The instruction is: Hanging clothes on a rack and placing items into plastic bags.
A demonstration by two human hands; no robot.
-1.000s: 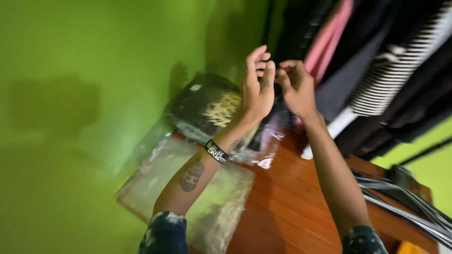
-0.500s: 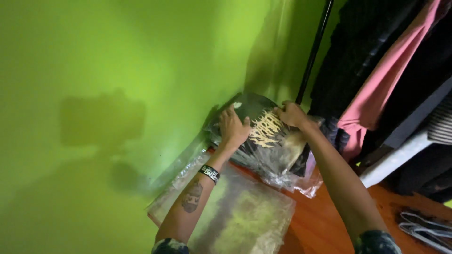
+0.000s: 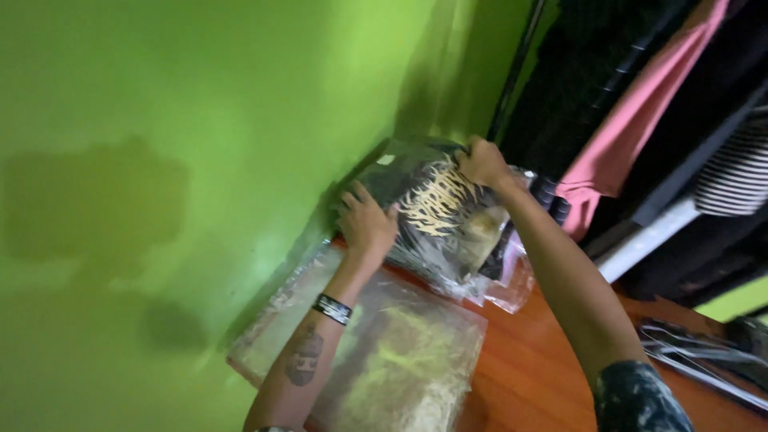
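A folded black shirt with a yellow print, wrapped in a clear plastic bag (image 3: 448,212), lies tilted against the green wall on a wooden table (image 3: 544,376). My left hand (image 3: 366,220) grips the bag's near-left edge. My right hand (image 3: 482,162) grips its far top edge. A second clear bag holding a pale green-printed garment (image 3: 400,360) lies flat on the table under my left forearm, which wears a black wristband.
The green wall (image 3: 160,160) stands close on the left. Clothes hang on a rail at the right: a pink garment (image 3: 632,136), dark ones and a striped one (image 3: 740,164). Several hangers (image 3: 696,352) lie on the table at the right edge.
My hands were raised in the air with nothing in them; they came down onto the bagged black shirt and took hold of it. The left hand has slid to the bag's lower edge.
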